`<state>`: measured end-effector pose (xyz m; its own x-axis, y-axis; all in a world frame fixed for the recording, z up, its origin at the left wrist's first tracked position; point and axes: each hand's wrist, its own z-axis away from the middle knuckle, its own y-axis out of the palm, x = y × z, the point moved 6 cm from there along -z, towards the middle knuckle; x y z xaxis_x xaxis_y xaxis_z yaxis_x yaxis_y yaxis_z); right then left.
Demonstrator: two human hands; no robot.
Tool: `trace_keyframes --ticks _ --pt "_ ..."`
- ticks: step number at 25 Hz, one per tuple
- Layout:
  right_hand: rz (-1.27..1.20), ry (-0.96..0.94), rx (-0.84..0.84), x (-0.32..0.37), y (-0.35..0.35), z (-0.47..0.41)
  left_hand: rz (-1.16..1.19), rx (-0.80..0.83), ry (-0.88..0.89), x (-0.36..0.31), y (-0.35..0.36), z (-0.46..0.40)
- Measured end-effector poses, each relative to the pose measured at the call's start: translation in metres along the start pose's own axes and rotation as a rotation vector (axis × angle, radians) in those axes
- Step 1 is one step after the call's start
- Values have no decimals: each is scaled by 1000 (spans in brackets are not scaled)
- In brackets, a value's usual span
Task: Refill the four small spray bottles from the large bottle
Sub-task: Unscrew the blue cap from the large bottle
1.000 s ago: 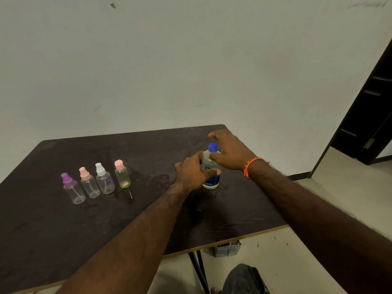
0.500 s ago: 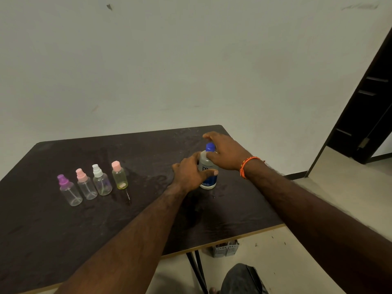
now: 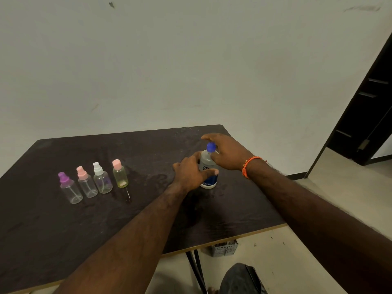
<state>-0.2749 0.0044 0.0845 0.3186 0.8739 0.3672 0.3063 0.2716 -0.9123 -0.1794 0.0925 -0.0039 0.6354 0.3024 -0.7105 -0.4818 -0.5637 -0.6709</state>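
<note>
A dark table [image 3: 63, 230] fills the lower left and centre of the frame, its far edge against a pale wall [image 3: 191, 60]. Right of centre on it stands the large bottle [image 3: 209, 166], upright, long axis vertical, its blue cap [image 3: 211, 146] pointing up and its blue-banded base on the tabletop.

The left hand [image 3: 191, 172] comes in from the lower left along a long forearm and wraps the bottle's body, fingers behind it and thumb across the front label, clamped on it. The right hand [image 3: 224, 152] reaches in from the lower right, palm down, an orange band [image 3: 249, 165] at the wrist; its fingers curl loosely around the cap, but whether they actually press on it cannot be told.

In the left-centre of the frame the four small spray bottles stand upright in a slanted row, well apart from the large one: purple-topped bottle [image 3: 70, 188], pink-topped bottle [image 3: 87, 184], white-topped bottle [image 3: 102, 179] and yellowish bottle [image 3: 120, 174] with a pink cap.
</note>
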Motion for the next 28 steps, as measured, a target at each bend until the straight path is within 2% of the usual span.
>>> trace_keyframes --ticks 3,5,7,9,12,14,17,20,25,28 --pt "14 66 -98 -6 -4 -1 -5 7 -10 0 1 0" --pt "3 41 -89 -6 -4 -1 -1 10 -16 0 1 0" --pt "-60 -12 -61 -4 -5 2 6 5 -17 1 1 0" --pt "-167 -17 -104 -8 -13 8 10 0 -14 0 0 0" --pt "-223 37 -243 -28 -25 17 11 -13 -5 0 0 2" --pt "-209 130 -275 -52 -18 25 9 -32 -3 1 0 2" --pt "-143 357 -208 -97 17 45 3 -25 -4 2 1 1" --pt "-32 492 -84 -133 54 63 22 -6 -6 5 3 -1" --pt "63 539 -97 -153 66 68 31 13 -1 8 6 -3" --pt "112 523 -47 -150 63 68 125 84 -12 13 13 -5"
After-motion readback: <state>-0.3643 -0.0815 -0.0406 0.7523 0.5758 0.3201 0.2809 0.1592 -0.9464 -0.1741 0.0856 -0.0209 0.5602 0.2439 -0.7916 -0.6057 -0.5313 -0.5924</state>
